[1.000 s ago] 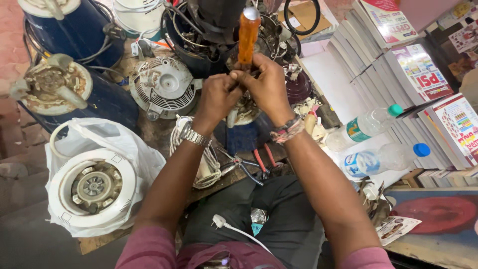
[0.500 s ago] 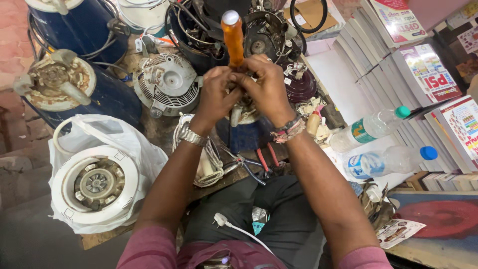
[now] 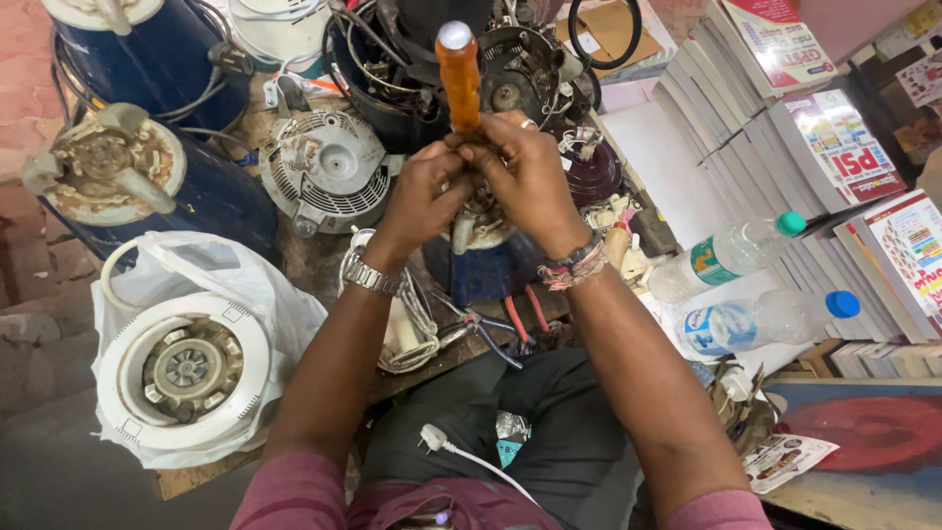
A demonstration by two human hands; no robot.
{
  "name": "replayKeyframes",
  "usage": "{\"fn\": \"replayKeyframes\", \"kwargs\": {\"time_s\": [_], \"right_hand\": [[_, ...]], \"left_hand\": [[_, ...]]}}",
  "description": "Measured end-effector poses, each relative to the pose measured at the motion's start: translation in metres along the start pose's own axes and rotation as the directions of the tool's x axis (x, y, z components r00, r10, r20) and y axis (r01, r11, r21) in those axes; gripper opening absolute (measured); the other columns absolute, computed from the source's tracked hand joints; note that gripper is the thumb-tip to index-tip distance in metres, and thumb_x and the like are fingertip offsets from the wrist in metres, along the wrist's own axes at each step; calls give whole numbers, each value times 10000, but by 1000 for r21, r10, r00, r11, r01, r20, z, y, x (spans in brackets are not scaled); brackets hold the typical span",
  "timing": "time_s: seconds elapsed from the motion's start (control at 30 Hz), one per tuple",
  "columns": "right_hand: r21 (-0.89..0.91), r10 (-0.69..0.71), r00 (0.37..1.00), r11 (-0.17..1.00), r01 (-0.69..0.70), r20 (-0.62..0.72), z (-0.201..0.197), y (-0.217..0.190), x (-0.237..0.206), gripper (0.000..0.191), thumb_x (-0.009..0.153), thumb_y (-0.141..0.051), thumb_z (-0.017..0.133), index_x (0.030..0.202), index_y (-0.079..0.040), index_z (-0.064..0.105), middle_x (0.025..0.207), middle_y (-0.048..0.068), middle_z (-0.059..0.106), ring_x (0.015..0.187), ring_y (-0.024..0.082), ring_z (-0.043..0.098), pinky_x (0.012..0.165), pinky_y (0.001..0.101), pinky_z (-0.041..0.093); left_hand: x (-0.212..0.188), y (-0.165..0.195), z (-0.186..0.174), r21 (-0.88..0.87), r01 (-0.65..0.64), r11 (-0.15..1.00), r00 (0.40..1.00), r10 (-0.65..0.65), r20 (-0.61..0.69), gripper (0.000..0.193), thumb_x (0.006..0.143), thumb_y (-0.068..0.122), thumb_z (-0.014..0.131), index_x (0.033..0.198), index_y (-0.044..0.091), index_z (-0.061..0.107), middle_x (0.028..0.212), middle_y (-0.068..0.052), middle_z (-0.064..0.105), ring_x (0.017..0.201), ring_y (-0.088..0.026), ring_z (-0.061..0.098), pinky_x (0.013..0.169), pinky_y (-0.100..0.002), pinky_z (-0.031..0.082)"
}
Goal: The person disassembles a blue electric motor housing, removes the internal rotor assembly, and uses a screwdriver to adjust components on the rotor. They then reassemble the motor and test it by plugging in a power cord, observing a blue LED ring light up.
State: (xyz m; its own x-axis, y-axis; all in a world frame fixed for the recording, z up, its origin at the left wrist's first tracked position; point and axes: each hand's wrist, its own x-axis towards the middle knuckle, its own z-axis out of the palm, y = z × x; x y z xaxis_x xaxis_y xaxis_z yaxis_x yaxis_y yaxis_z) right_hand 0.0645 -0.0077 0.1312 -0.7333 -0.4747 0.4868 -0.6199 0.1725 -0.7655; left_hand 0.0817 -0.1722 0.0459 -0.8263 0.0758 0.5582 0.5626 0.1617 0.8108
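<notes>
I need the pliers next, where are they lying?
In the head view the pliers lie on the bench's near edge, just below the blue motor base, between the person's forearms, beside the coiled white cord.

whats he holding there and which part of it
A screwdriver with an orange handle: both the left hand and right hand grip its lower end, where handle meets shaft.
</notes>
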Motion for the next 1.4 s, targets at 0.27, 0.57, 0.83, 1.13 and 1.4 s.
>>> {"fn": "replayKeyframes", "kwargs": {"time_s": [0.27, 0.57, 0.83, 1.13, 1.4], "right_hand": [[-318, -45, 999, 947, 39, -12, 2, 0, 1, 216, 878, -68, 827, 1077, -26, 755, 922, 90, 699, 874, 209, 626, 802, 346, 512], [-277, -93, 995, 956, 101, 43, 1, -6, 1, 245, 894, -57, 793, 1119, 2, 715, 975, 125, 707, 913, 230, 673, 827, 346, 542], [-114, 57, 998, 992, -56, 11, -4, -14, 2, 264, 949, -20, 714, 1212, -8, 696, 968, 81, 700, 876, 161, 705, 784, 310, 555], [-159, 47, 992, 985, -65, -114, -14, -1, -21, 123, 956, -53, 752, 1071, -15, 732, 970, 40, 735, 875, 119, 726, 778, 266, 581], [370, 220, 938, 922, -112, -266, -28, 29, -42, 141, 1015, -6, 689, 1143, 50, 663, 1021, 86, 722, 905, 158, 714, 837, 291, 617]], "left_hand": [[2, 3, 3, 318, -167, 933, 973, 209, -101, 248, 801, 108, 749, 1040, 39, 745, 1099, -134, 720, 1065, -316, 668, 1026, -508, 437], [-2, 4, 2, 342, -167, 925, 971, 214, -106, 197, 823, 123, 717, 1005, 56, 747, 1063, -95, 745, 1069, -298, 707, 1098, -507, 396], [1, 2, 1, 200, -56, 978, 997, 64, -33, 242, 891, 153, 727, 1123, 84, 734, 1211, -90, 735, 1129, -274, 663, 1126, -433, 414], [-8, 7, 6, 646, 146, 749, 957, -272, 99, 712, 650, 419, 826, 1293, 153, 678, 1574, -238, 330, 1461, -429, 245, 1098, -684, 194], [-3, 12, 23, 726, 240, 644, 909, -412, 66, 608, 717, 416, 784, 1231, 101, 703, 1585, -263, 324, 1497, -451, 218, 1114, -746, 188]]}}
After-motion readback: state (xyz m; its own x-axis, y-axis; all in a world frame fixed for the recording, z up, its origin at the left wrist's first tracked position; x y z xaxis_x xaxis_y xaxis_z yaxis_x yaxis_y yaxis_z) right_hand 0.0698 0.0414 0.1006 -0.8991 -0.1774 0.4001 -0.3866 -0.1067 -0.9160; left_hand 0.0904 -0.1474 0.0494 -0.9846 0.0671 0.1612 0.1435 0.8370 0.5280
